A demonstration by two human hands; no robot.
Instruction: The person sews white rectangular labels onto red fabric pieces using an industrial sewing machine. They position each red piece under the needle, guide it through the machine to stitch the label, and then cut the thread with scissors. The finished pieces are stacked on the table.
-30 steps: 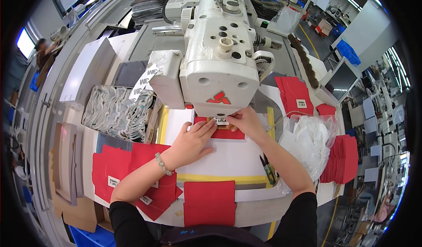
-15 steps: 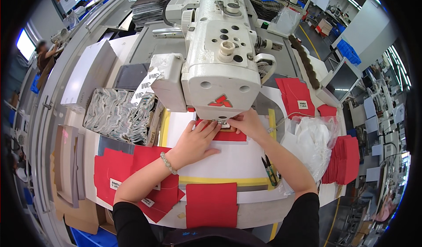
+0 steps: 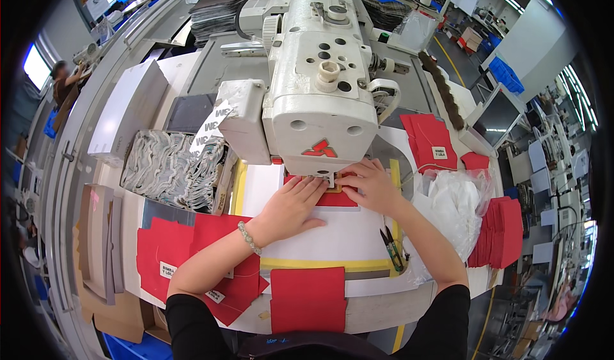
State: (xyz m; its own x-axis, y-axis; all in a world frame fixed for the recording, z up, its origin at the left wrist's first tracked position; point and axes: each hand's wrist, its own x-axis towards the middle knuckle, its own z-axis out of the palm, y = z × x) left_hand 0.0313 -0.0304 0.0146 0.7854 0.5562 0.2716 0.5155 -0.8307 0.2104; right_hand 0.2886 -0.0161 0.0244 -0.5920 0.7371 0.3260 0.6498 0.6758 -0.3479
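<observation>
Under the white sewing machine head lies a red fabric piece on a white sheet edged with yellow tape. A small pale rectangular frame sits on the red piece, partly hidden by the machine and fingers. My left hand lies flat with fingers stretched, its fingertips on the red piece at the frame's left. My right hand is spread at the frame's right, thumb and index touching its edge. Green-handled thread snips lie beside my right forearm.
Red pieces with labels lie at left, another red piece at the front edge, red stacks at right. A plastic bag of white material, a box of tangled strips and a white box surround the machine. A co-worker is far left.
My right hand has shifted slightly right and its fingers have opened out. My left hand has moved a little to the right, staying flat. The white label seen earlier is now mostly hidden.
</observation>
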